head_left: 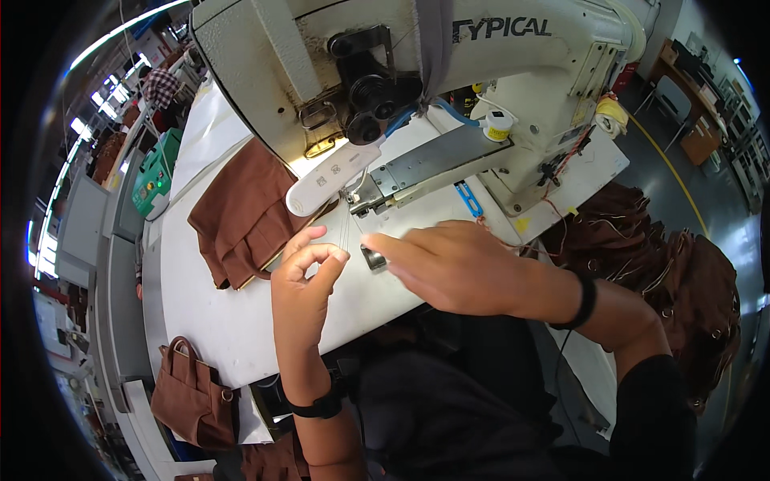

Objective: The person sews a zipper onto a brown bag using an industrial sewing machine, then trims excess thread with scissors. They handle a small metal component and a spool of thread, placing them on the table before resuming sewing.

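Thin pale sewing threads [346,232] hang from the needle area of a large sewing machine [553,60]. My left hand [306,276] pinches their lower end between thumb and forefinger, the other fingers curled or raised. Close on its right, my right hand [461,268] is closed, its fingertips pointing at the threads. A small dark metal piece [373,258] shows just under those fingertips; whether I hold it or it lies on the table cannot be made out. Left of the needle, a brown fabric bag piece [245,212] rests on the white table [233,321].
The machine's narrow metal arm [437,168] juts over the table behind my hands. A blue-handled tool [468,199] lies beside its base. A finished-looking brown handbag [192,397] sits at lower left. Brown bags [642,264] are piled at right. A green box [156,176] stands far left.
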Motion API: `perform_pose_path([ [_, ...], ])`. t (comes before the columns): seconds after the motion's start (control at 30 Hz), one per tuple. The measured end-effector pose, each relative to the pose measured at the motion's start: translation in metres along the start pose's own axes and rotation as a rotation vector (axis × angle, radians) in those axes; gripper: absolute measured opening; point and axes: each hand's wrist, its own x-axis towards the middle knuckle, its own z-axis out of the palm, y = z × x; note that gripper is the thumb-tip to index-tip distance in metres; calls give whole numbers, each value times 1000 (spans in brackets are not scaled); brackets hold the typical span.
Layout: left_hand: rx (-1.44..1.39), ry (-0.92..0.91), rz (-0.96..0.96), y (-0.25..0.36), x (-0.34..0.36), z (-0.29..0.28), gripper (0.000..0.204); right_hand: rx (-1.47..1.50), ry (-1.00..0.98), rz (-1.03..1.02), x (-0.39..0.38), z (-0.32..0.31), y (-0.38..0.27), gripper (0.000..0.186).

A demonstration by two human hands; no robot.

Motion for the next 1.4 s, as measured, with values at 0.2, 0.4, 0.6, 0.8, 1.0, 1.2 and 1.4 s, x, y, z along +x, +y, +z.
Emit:
perform_pose_path([
  [0.2,-154,-61,-68,0,-6,-9,21,-57,43,-32,30,54,15,25],
  [0.4,-390,-179,-162,10,4,4,27,41,-68,-213,1,54,-32,17],
  [0.6,-172,-173,-74,-8,-11,8,22,338,205,217,3,32,-24,12],
  [0.8,77,-388,-180,-11,-50,9,11,1526,-140,1049,30,24,-3,32],
  [1.0,361,-42,147,-32,-26,10,51,1184,13,910,4,44,-16,30],
  [1.2,474,-148,152,-61,-2,27,67,1231,21,943,-14,44,-32,31],
  [1.4,297,-92,96,-67,12,19,57,1232,46,937,-17,39,-34,32],
])
